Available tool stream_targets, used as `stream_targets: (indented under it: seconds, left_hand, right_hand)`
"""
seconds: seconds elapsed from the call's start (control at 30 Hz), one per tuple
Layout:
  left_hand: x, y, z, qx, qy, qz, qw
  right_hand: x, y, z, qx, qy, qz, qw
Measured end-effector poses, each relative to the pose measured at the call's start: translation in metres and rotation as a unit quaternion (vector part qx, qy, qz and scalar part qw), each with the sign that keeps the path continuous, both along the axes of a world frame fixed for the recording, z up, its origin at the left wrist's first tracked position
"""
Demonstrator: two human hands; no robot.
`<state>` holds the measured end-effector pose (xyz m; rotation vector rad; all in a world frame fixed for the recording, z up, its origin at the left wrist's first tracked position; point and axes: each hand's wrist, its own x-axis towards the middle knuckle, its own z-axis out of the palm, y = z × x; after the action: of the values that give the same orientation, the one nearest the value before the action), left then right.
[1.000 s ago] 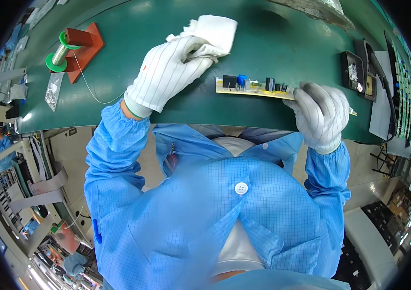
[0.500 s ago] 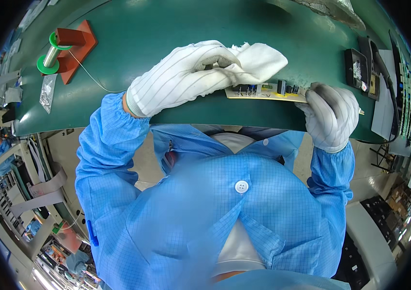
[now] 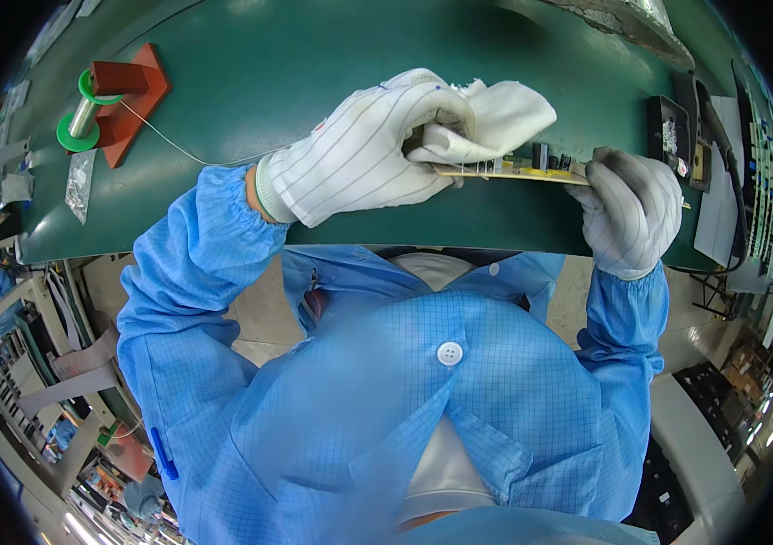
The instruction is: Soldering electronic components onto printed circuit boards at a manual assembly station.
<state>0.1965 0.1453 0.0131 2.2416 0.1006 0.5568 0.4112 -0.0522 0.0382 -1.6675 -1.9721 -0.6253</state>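
Between my two gloved hands is a circuit board (image 3: 532,174), seen almost edge-on, with black upright components and thin pins on its upper side. My right hand (image 3: 633,213), in a striped white glove with greyed fingers, pinches the board's right end. A small pale tip sticks out beyond that hand; what it belongs to is hidden. My left hand (image 3: 373,150), gloved the same way, is curled round a folded white cloth (image 3: 509,116). The cloth hangs over the board's left end, and my left fingers are up against that end. Whether they also grip the board is hidden.
On the green bench (image 3: 250,82), a solder wire spool (image 3: 84,118) sits on a red stand (image 3: 139,104), its wire running toward my left wrist. A clear plastic bag (image 3: 80,186) lies below it. At right are a small black box (image 3: 668,132) and a row of green boards (image 3: 762,173).
My left hand has turned and its fingers have come down to the board's left end, with the cloth still held. The board and my right hand have shifted slightly right.
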Motion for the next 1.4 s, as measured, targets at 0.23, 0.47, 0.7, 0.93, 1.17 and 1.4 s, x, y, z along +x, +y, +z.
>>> stream_targets:
  seconds: [0.23, 0.47, 0.7, 0.93, 1.17, 1.4]
  left_hand:
    - [0.018, 0.014, 0.002, -0.018, 0.058, 0.006, 0.998]
    - [0.024, 0.016, 0.003, -0.035, 0.072, 0.004, 0.997]
    - [0.021, 0.017, 0.001, -0.059, 0.074, 0.001, 0.996]
    - [0.024, 0.016, 0.008, -0.081, 0.105, -0.003, 0.991]
    - [0.021, 0.017, 0.005, -0.072, 0.079, -0.012, 0.994]
    - [0.019, 0.018, 0.006, -0.083, 0.083, -0.009, 0.993]
  right_hand:
    - [0.012, 0.02, 0.007, 0.024, -0.036, -0.025, 0.999]
    - [0.033, -0.047, -0.003, 0.254, 0.509, -0.397, 0.72]
    - [0.125, -0.089, -0.007, 0.342, 0.6, -0.361, 0.626]
    - [0.171, -0.078, -0.016, 0.156, 0.522, -0.413, 0.73]
    - [0.093, -0.076, 0.022, 0.347, 0.432, -0.395, 0.733]
    - [-0.008, -0.045, 0.0, 0.216, 0.521, 0.008, 0.826]
